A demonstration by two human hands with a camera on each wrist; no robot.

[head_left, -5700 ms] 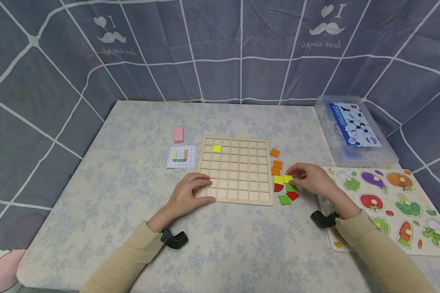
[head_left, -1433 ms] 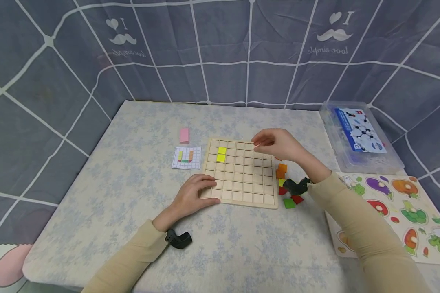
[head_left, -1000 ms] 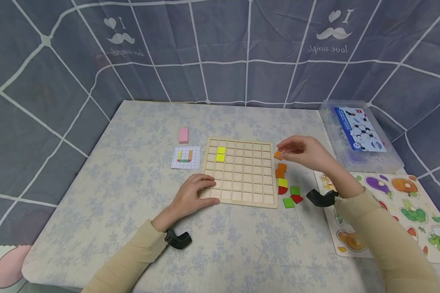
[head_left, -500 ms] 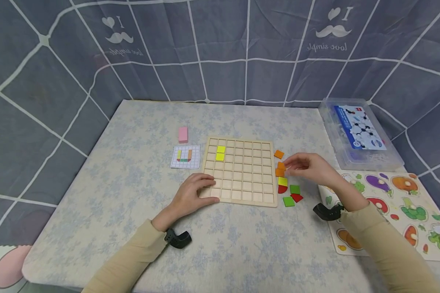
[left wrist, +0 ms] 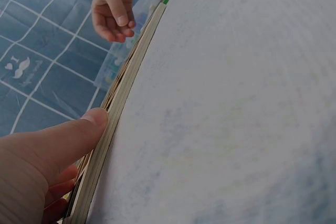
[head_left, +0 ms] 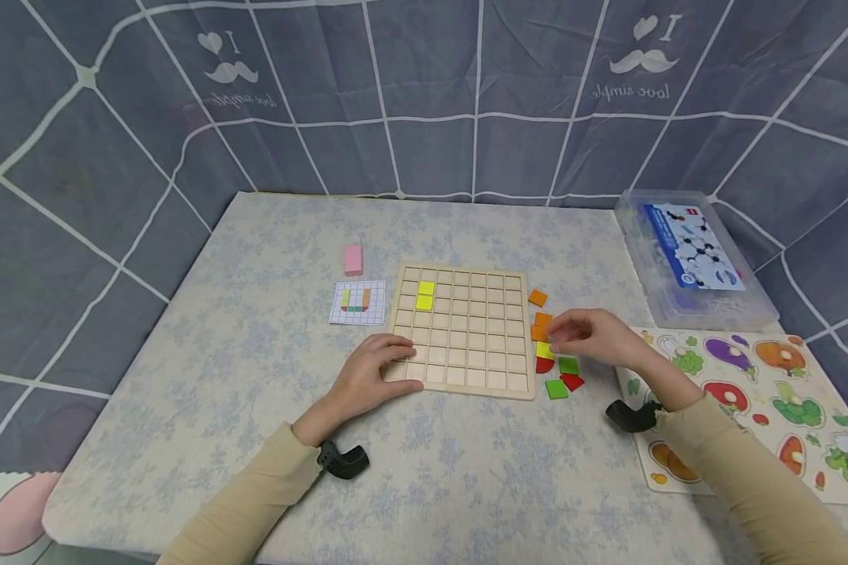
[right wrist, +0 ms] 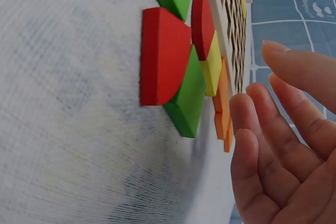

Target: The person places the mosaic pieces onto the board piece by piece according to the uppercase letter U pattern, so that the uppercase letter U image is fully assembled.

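Note:
My left hand [head_left: 367, 375] holds the near-left corner of a square wooden grid board [head_left: 477, 333], thumb along the front edge. In the left wrist view the thumb [left wrist: 73, 140] presses that edge with other fingers curled beside it. Two yellow square tiles [head_left: 425, 295] sit one below the other in the board's upper left. My right hand [head_left: 590, 339] hovers over loose tiles right of the board. In the right wrist view its fingers [right wrist: 270, 145] are apart and hold nothing. Nearby lie orange tiles [head_left: 540, 333], a yellow tile [head_left: 544, 351], green tiles [head_left: 556, 389] and red rounded pieces [head_left: 572, 382].
A pattern card [head_left: 357, 315] with a coloured U shape lies left of the board, below a pink block [head_left: 353, 260]. At the right are a clear plastic box [head_left: 721, 306] and a vegetable puzzle board [head_left: 749, 377], partly under the right forearm.
A second yellow tile now sits below the first on the board. My right hand has gone back from the board to the loose tiles and shifted down slightly. The left hand stays put.

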